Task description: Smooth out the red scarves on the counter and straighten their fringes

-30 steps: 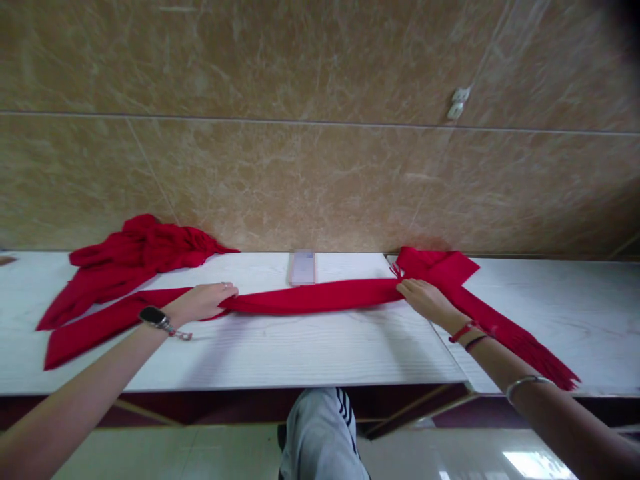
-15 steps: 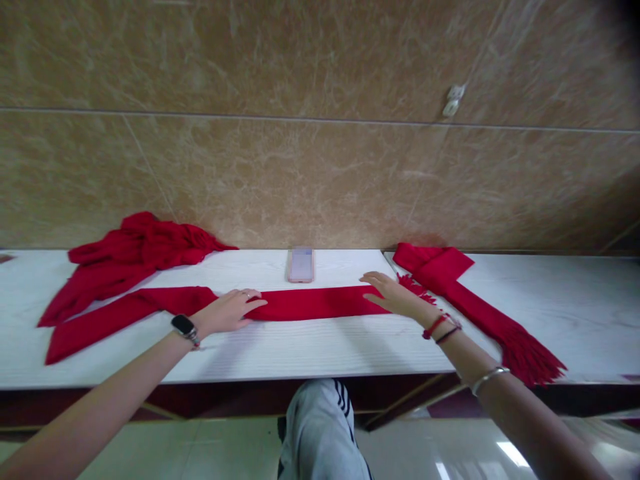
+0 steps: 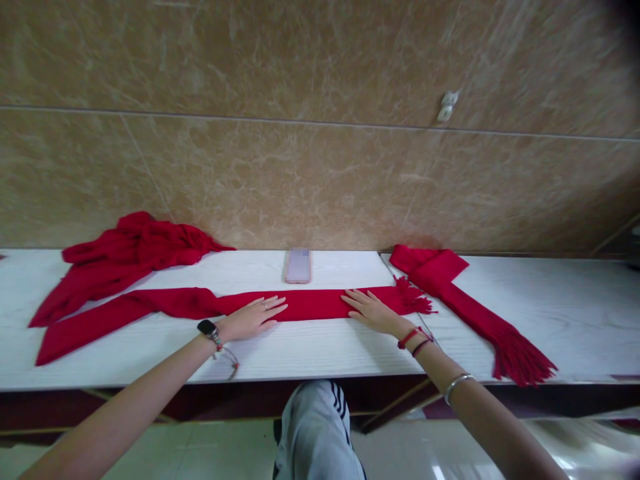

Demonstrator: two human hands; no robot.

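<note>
A long red scarf lies stretched flat along the white table. Its fringed end points right and its other end trails off to the far left. My left hand, with a dark watch on the wrist, lies flat on the scarf with fingers spread. My right hand, wearing red and dark bracelets, rests flat on the scarf near the fringed end, fingers stretched out. Neither hand grips anything.
A crumpled red scarf sits at the back left. Another red scarf, folded at the top with a fringed end, lies at the right. A pink phone rests against the marble wall. My knee shows below the table edge.
Both hands slid inward along the scarf toward the middle and flattened out. The scarf, bunched and held a second ago, now lies flat with its fringed end free.
</note>
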